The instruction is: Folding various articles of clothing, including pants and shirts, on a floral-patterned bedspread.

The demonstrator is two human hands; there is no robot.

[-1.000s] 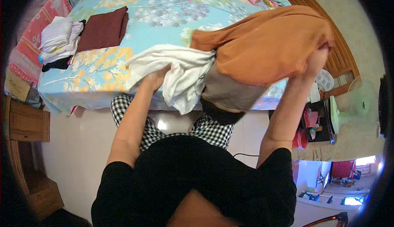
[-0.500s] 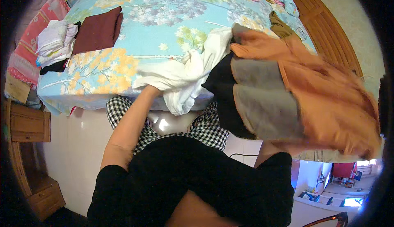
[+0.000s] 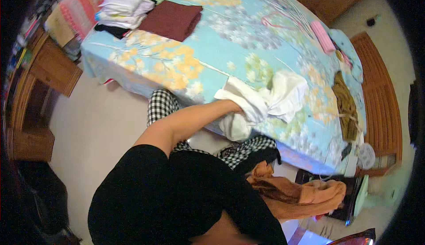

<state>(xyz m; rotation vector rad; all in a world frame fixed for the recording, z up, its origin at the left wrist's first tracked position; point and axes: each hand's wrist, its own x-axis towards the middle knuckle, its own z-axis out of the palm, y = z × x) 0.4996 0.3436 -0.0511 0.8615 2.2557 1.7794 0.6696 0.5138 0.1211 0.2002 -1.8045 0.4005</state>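
A crumpled white garment [image 3: 285,96] lies on the near edge of the bed. My left hand [image 3: 238,106] reaches into its folds and grips it; the cloth covers my fingers. At my right side, low beside the bed, hangs a bunched orange garment [image 3: 310,196] with a dark part. My right arm goes toward it, but my right hand is out of sight behind the sleeve and cloth.
On the bed's blue flowered sheet [image 3: 221,61] lie a folded maroon cloth [image 3: 172,20], a stack of white clothes [image 3: 121,5], a pink hanger [image 3: 279,21], a pink roll [image 3: 323,36] and an olive garment [image 3: 345,105]. A wooden cabinet [image 3: 55,68] stands at left.
The orange garment has swung down from over the bed to my right side. My view has turned right. My left hand stays in the white garment, whose folds have shifted.
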